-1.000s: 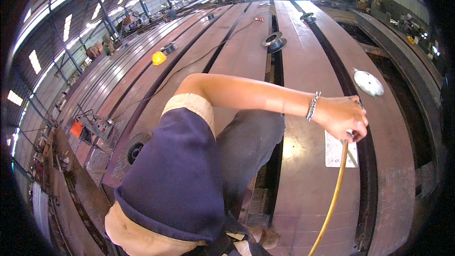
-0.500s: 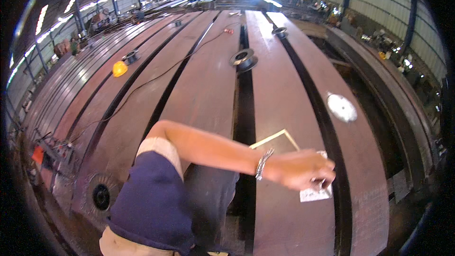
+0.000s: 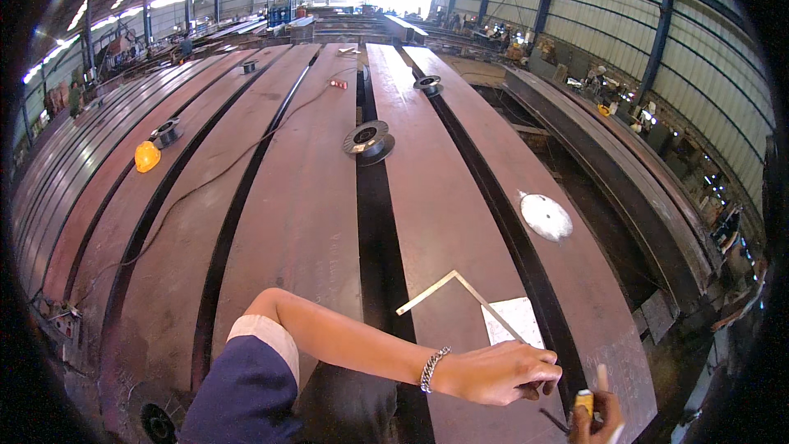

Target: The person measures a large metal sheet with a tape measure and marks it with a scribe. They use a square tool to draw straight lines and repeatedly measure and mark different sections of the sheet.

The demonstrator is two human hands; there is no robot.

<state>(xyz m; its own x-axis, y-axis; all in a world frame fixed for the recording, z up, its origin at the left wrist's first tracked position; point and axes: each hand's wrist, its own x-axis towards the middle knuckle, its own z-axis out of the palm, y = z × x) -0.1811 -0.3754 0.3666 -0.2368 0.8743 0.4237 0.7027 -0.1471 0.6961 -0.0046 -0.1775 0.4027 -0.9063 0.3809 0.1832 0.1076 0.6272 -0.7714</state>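
Observation:
My left hand [image 3: 500, 372] reaches across from the left, its fingers curled together; what they hold, if anything, is hidden. Its knuckles are beside the end of a thin L-shaped metal square [image 3: 454, 275], which lies on a brown steel beam [image 3: 448, 197]. A white sheet of paper [image 3: 511, 322] with faint marks lies partly under one arm of the square. At the lower right, my right hand [image 3: 606, 421] is closed on a small yellow object [image 3: 584, 401] with a pale top, its kind unclear. A thin dark rod [image 3: 554, 420] sticks out beside it.
Long steel beams run away from me with dark gaps between them. A white disc [image 3: 546, 217] lies on the right beam. Wire spools [image 3: 367, 142] [image 3: 427, 85], a yellow hard hat [image 3: 147, 156] and a cable [image 3: 246, 146] lie farther off. A large beam [image 3: 608, 173] stands to the right.
The view has shifted, showing more of the right side. My left hand has drawn nearer, off the paper, uncovering it. My right hand has come into view with the yellow object.

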